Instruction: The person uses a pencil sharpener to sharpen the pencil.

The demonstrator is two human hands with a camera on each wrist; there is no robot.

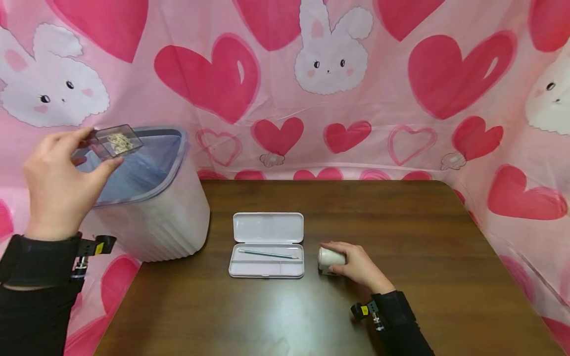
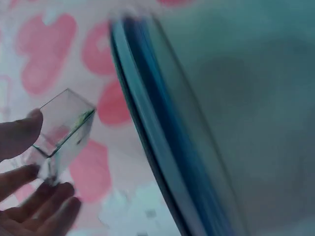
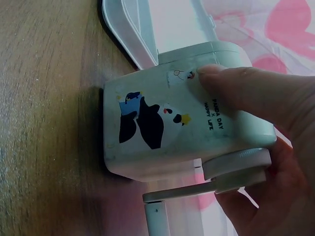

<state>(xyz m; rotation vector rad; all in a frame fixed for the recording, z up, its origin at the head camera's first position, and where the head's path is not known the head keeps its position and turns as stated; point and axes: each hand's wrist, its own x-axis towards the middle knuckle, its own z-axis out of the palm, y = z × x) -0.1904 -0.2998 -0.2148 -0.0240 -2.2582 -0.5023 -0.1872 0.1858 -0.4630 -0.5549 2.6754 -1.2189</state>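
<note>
My left hand [image 1: 62,183] is raised over the near left side of a bin [image 1: 165,225]. Between thumb and fingers it pinches a clear plastic shavings drawer [image 2: 66,115]. Pale pencil shavings [image 1: 120,143] lie in the drawer. On the table, my right hand [image 1: 360,269] grips a white crank pencil sharpener [image 3: 192,142], thumb on its printed side and the other fingers partly hidden behind it. A panda print [image 3: 150,123] decorates this side, and the crank handle [image 3: 179,191] sticks out below in the right wrist view.
A white pencil case [image 1: 268,227] stands open left of the sharpener, a pencil [image 1: 267,254] lying in its upper compartment. The bin, lined with a bluish bag [image 1: 133,168], stands at the table's left edge. Behind hangs a pink heart-and-rabbit cloth [image 1: 276,99].
</note>
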